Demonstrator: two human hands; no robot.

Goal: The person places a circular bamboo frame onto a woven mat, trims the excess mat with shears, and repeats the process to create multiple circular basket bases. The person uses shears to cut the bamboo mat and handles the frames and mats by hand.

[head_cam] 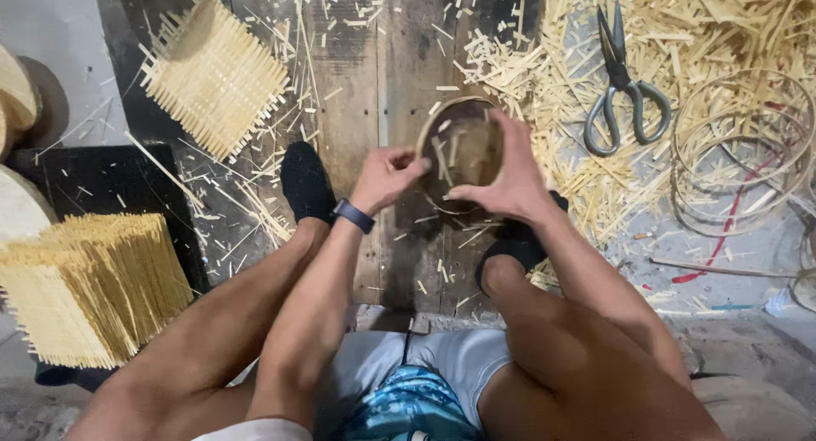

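Bamboo strip bent into a hoop [442, 122] sits at the centre of the frame, and I have both hands on it. Right hand [501, 173] clamps the hoop's right and lower rim, fingers closed round the strip. Left hand [387, 176] pinches the near left edge, fingertips together on it. Both hands are equally close, meeting at the lower rim; the hoop faces up towards me, extending away from my fingers toward the top of the frame. Scissors [620, 84] lie upper right among offcuts, woven mat [212, 71] upper left.

Bamboo hoop [442, 122] near rim hidden behind right hand [508, 179]; mat stack [89, 284] cut off left.
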